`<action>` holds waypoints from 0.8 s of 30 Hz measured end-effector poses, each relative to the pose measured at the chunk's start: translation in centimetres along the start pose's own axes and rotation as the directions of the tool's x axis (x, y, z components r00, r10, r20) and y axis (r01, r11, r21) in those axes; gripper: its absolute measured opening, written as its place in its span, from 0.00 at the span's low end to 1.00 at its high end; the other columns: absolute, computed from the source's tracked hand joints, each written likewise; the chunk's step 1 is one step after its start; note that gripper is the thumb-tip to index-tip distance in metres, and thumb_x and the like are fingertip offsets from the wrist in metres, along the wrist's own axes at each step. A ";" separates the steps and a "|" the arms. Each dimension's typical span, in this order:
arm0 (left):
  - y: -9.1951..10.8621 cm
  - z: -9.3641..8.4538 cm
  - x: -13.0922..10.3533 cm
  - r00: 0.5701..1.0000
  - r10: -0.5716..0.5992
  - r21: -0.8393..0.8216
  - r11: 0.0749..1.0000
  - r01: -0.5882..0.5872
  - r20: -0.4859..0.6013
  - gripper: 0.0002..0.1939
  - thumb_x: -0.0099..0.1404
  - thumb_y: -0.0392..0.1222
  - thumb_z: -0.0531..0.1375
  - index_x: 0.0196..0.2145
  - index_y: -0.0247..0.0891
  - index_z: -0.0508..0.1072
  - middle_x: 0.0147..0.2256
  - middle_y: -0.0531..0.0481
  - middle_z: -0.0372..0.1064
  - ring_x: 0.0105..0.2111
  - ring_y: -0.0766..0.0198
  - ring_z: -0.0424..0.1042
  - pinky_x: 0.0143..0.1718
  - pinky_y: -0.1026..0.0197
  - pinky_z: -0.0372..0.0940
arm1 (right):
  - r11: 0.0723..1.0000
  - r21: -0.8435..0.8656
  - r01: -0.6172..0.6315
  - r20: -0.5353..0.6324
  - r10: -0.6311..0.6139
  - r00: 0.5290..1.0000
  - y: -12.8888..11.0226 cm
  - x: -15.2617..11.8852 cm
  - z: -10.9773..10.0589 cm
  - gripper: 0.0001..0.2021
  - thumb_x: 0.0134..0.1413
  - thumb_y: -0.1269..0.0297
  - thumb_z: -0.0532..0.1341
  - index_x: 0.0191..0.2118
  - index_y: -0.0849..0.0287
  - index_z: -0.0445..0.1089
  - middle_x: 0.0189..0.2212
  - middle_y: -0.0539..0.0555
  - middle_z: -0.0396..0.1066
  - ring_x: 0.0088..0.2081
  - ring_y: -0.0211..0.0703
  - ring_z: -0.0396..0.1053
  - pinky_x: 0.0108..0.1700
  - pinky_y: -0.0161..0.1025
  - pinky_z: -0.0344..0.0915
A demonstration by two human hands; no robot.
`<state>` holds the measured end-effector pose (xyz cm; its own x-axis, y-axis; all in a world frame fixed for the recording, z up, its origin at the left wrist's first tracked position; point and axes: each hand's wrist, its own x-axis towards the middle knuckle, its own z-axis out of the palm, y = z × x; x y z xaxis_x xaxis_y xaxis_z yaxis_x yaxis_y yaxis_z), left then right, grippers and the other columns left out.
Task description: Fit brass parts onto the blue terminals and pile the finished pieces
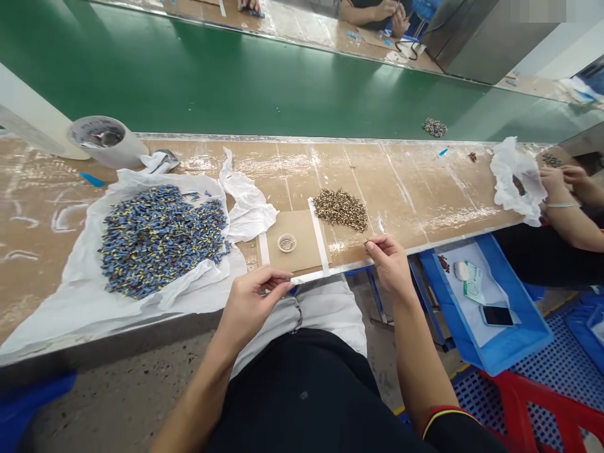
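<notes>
Left hand (252, 303), nearer the cup (281, 248) and below it, is pinching a blue piece (287, 280); right hand (391, 263), right of the cup, is pinching a dark piece (367, 243).

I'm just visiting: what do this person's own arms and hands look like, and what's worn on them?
Both the left hand and right hand are ungloved, with bare forearms and no watch or bracelet showing. The right sleeve is short and black, edged with red and yellow trim. The left sleeve is out of view.
</notes>
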<state>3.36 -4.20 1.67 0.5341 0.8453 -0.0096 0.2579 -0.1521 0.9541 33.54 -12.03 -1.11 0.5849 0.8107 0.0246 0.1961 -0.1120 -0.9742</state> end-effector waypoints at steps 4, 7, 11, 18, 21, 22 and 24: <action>1.5 1.6 -0.3 0.997 0.078 0.049 0.996 -0.077 -0.011 0.06 0.65 0.41 0.64 0.37 0.37 0.79 0.32 0.50 0.76 0.31 0.65 0.74 0.34 0.65 0.68 | 0.944 0.284 -0.168 0.167 0.123 0.978 -2.1 -2.8 2.6 0.12 0.49 0.54 0.70 0.34 0.56 0.73 0.28 0.49 0.73 0.30 0.37 0.70 0.36 0.38 0.71; 2.7 2.4 -0.7 0.993 0.115 0.089 0.990 -0.113 -0.019 0.05 0.66 0.38 0.63 0.39 0.38 0.79 0.32 0.50 0.75 0.31 0.66 0.73 0.32 0.65 0.66 | 0.792 0.478 -0.379 0.340 0.231 0.912 -3.8 -4.4 3.9 0.11 0.46 0.61 0.73 0.37 0.54 0.78 0.30 0.48 0.75 0.31 0.34 0.71 0.38 0.33 0.71; 4.0 2.9 -1.1 0.989 0.141 0.125 0.983 -0.134 -0.051 0.06 0.67 0.36 0.62 0.41 0.37 0.79 0.32 0.51 0.74 0.30 0.67 0.71 0.30 0.66 0.64 | 0.741 0.477 -0.473 0.452 0.254 0.855 -5.2 -5.5 4.8 0.09 0.48 0.64 0.73 0.37 0.56 0.80 0.32 0.50 0.78 0.33 0.34 0.74 0.41 0.32 0.72; 4.4 3.2 -1.0 0.969 0.222 0.211 0.958 -0.196 -0.112 0.05 0.67 0.34 0.61 0.37 0.35 0.79 0.31 0.50 0.73 0.29 0.67 0.70 0.32 0.65 0.63 | 0.785 0.448 -0.429 0.478 0.195 0.856 -5.9 -6.1 6.3 0.05 0.50 0.65 0.73 0.34 0.55 0.79 0.31 0.49 0.77 0.31 0.32 0.72 0.38 0.31 0.71; 4.2 3.1 -0.8 0.964 0.234 0.239 0.950 -0.199 -0.128 0.05 0.67 0.34 0.61 0.37 0.35 0.78 0.31 0.49 0.73 0.30 0.67 0.70 0.33 0.65 0.63 | 0.841 0.413 -0.351 0.438 0.154 0.886 -5.9 -6.0 7.0 0.05 0.52 0.64 0.72 0.35 0.56 0.78 0.32 0.49 0.76 0.32 0.33 0.72 0.39 0.32 0.71; 4.2 3.1 -0.7 0.961 0.241 0.246 0.948 -0.203 -0.135 0.04 0.67 0.34 0.61 0.36 0.35 0.78 0.31 0.49 0.73 0.30 0.66 0.70 0.33 0.65 0.63 | 0.860 0.396 -0.322 0.418 0.144 0.897 -5.9 -6.0 7.2 0.05 0.52 0.64 0.71 0.35 0.56 0.78 0.32 0.49 0.77 0.33 0.34 0.72 0.40 0.33 0.71; 4.1 3.0 -0.6 0.955 0.263 0.254 0.941 -0.222 -0.140 0.04 0.67 0.33 0.61 0.35 0.35 0.77 0.31 0.49 0.73 0.30 0.67 0.70 0.32 0.65 0.63 | 0.889 0.363 -0.278 0.385 0.129 0.914 -6.0 -6.0 7.5 0.06 0.52 0.63 0.71 0.36 0.56 0.78 0.33 0.50 0.77 0.33 0.35 0.72 0.41 0.35 0.72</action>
<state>6.52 -6.86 4.73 0.4653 0.8385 0.2835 0.3287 -0.4611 0.8242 23.00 -11.93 2.91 0.2573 0.9475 -0.1899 -0.2740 -0.1169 -0.9546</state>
